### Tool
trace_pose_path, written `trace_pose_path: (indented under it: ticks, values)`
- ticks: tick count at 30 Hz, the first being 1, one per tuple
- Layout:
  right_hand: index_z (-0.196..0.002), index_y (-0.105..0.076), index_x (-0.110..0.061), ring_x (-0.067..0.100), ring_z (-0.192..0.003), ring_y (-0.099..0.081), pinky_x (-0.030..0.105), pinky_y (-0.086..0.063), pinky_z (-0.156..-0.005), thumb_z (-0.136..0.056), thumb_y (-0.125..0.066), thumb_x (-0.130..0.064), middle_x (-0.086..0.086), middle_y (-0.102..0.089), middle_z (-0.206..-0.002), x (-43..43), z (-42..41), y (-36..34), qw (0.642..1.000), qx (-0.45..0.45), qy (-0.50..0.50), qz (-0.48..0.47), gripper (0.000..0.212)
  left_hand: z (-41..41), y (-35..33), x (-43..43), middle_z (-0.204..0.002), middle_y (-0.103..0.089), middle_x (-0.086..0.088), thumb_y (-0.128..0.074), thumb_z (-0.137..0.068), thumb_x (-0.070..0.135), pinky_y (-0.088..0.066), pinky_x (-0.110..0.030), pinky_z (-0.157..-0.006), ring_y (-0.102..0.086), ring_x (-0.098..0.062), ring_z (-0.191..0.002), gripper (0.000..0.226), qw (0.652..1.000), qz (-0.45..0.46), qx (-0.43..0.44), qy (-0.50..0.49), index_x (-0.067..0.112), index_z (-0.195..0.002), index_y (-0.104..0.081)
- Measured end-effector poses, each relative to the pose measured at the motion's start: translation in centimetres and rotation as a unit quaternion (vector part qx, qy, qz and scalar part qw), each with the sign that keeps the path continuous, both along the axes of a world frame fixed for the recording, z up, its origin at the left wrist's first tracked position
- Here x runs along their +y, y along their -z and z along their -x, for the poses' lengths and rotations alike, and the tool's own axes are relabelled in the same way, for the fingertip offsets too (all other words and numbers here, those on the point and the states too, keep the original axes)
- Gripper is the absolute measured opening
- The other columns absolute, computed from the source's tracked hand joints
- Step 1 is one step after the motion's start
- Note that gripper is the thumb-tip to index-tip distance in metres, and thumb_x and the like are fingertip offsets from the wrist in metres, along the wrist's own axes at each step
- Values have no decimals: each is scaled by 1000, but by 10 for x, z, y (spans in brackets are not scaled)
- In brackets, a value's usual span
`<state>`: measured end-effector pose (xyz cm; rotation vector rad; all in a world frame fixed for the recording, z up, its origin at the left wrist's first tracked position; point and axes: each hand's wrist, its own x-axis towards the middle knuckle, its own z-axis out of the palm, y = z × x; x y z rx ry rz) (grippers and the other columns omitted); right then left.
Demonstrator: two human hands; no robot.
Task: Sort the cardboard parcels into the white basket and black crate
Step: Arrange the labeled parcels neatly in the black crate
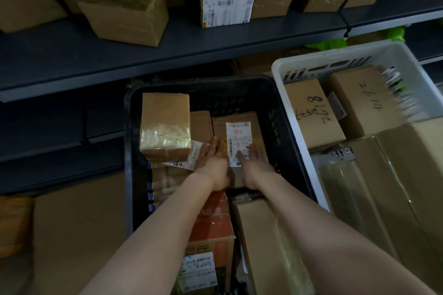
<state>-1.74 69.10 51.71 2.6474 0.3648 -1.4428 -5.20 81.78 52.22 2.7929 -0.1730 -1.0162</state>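
Observation:
Both my arms reach down into the black crate (134, 127). A cardboard parcel with a white shipping label (239, 134) lies flat near the crate's far right. My left hand (212, 163) rests on its left side with straight fingers. My right hand (254, 163) lies flat on its right side, partly over the label. A taller taped box (165, 124) stands at the crate's far left. An orange printed box (213, 227) and a plain box (261, 242) lie nearer to me. The white basket (282, 79) stands to the right and holds boxes with handwritten numbers (314, 112).
A dark metal shelf (167, 50) runs across behind the crate, stacked with several cardboard boxes (127, 14). A large flat cardboard piece wrapped in clear film (383, 187) lies over the basket's near part. More cardboard (76, 235) sits on the floor to the left.

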Motion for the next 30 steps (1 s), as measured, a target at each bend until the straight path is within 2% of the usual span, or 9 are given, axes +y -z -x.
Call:
trace_pose_path:
  ticks: [4,6,10,13,17,21,25,28,30]
  values:
    - [-152,-20,-22,32,-138,-33,32,-38,-105,-93,-46,-11,15,-15,-159,6,-22,-8,999,5,-13,-34,66,-10,8,4,-160,11,-2,-49,-89,31,-1,-43,-120,14,-26,-146,70,995,32,54,-78,23,-152,-19]
    - [-135,-50,-16,28,-118,-54,28,-47,-88,-92,-50,-15,12,-50,-138,4,-29,-20,993,-37,50,-96,43,-7,-12,1,-156,-22,-9,-48,-90,24,-27,-43,-114,-21,-33,-144,53,984,89,32,-150,20,-143,-40]
    - [-127,-57,-8,26,-110,-60,31,-50,-85,-94,-51,-13,13,-61,-125,14,-23,-49,921,-91,240,-293,35,31,-88,-7,-107,-65,-11,-47,-85,10,-56,-40,-77,-64,-26,-95,31,884,200,-397,-143,6,-109,-66]
    - [-132,-53,-8,25,-122,-54,39,-44,-103,-95,-55,-33,9,-57,-131,44,-7,-91,807,-36,381,-449,45,57,-113,7,-129,-50,-20,-58,-84,11,-39,-37,-101,-49,-30,-118,36,771,122,-583,-226,7,-121,-56]
    - [-150,-28,-24,21,-136,-37,41,-34,-109,-89,-56,-53,-2,-34,-152,76,12,-130,767,106,399,-491,73,56,-130,34,-144,-38,-5,-70,-84,27,-30,-19,-104,-32,-21,-137,77,717,274,-282,-575,14,-146,-25]
    - [-140,-43,-20,18,-116,-55,40,-47,-100,-92,-60,-30,2,-55,-134,70,17,-143,733,-1,428,-529,52,60,-124,36,-110,-58,7,-67,-86,7,-47,-20,-88,-58,-14,-111,38,689,362,-291,-557,21,-116,-49]
    - [-101,-63,-16,10,-93,-60,22,-48,-74,-91,-62,-30,-4,-64,-98,18,13,-155,678,-92,456,-570,17,69,-119,3,-112,-60,5,-70,-81,2,-53,-26,-89,-61,-9,-106,46,682,451,-187,-545,25,-113,-45]
    - [-87,-65,-17,15,-117,-54,30,-44,-96,-86,-65,-10,-1,-64,-117,-11,16,-144,779,-208,302,-508,7,64,-110,-26,-111,-62,-3,-69,-81,14,-49,-33,-94,-62,-17,-103,54,620,540,-11,-569,17,-128,-41]
    - [-81,-63,-19,23,-134,-42,36,-29,-113,-83,-59,1,5,-63,-121,-24,18,-125,864,-253,183,-394,21,58,-104,-38,-96,-65,-8,-57,-91,13,-51,-32,-79,-62,-21,-87,21,664,465,42,-584,4,-111,-57]
